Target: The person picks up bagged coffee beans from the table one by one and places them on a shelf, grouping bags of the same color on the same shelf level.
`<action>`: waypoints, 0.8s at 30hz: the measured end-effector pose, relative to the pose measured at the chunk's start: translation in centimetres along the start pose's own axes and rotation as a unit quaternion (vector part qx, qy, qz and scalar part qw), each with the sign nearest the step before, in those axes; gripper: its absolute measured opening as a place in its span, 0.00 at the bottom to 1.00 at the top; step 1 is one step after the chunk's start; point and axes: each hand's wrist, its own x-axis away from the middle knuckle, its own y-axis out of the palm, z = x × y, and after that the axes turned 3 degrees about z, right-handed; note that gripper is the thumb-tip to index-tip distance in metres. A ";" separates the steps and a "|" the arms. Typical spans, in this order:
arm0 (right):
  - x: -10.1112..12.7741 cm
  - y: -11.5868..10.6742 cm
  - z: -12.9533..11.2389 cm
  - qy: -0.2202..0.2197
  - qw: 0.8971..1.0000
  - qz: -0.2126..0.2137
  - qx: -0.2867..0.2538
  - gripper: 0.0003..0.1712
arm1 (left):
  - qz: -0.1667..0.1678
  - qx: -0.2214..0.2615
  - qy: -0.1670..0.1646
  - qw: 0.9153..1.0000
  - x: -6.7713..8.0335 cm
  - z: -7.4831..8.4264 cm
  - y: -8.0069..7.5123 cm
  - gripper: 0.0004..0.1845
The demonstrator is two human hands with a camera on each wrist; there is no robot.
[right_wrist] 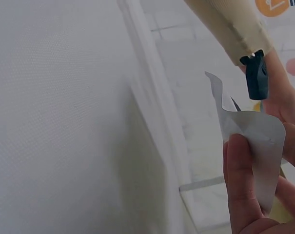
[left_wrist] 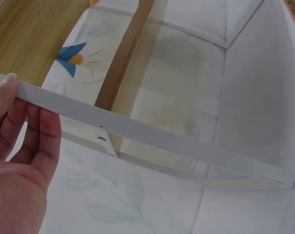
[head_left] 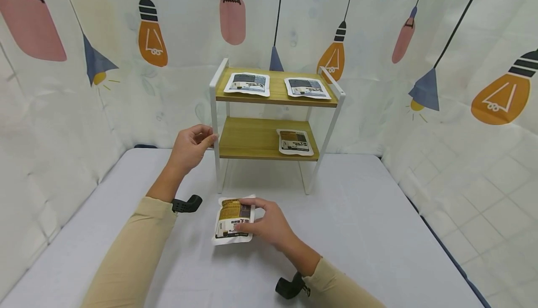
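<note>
The right hand (head_left: 269,224) pinches the edge of a brown food pouch (head_left: 233,219) with its fingers (right_wrist: 240,180) and thumb, and the pouch lies on the gray table (head_left: 357,233) just under the hand. The left hand (head_left: 191,147) is up and away from it, its fingers (left_wrist: 37,131) curled around the white front leg of the little shelf (head_left: 273,137) to keep it steady. I think the pouch is just being picked up; it looks like it must go up and forward to the bare spot on the lower board, beside the other brown pouch (head_left: 295,142).
</note>
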 end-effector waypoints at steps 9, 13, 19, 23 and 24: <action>-0.5 -0.8 -0.7 0.003 1.000 0.011 -0.012 0.34 | -0.002 0.004 -0.003 1.000 0.0 0.0 -0.1 0.16; -0.9 -1.1 -0.8 0.004 1.000 0.021 -0.015 0.34 | -0.004 0.006 -0.001 1.000 0.0 0.0 -0.1 0.16; -1.3 -1.6 -1.2 -0.007 0.999 0.030 -0.011 0.35 | -0.003 0.001 -0.001 1.000 0.0 0.1 -0.1 0.17; -1.5 -1.9 -1.4 -0.011 0.999 0.028 -0.019 0.35 | -0.003 0.001 -0.003 1.000 0.0 0.1 0.0 0.16; -1.5 -1.9 -1.4 -0.011 0.999 0.029 -0.020 0.35 | -0.003 0.001 -0.003 1.000 0.0 0.1 0.0 0.16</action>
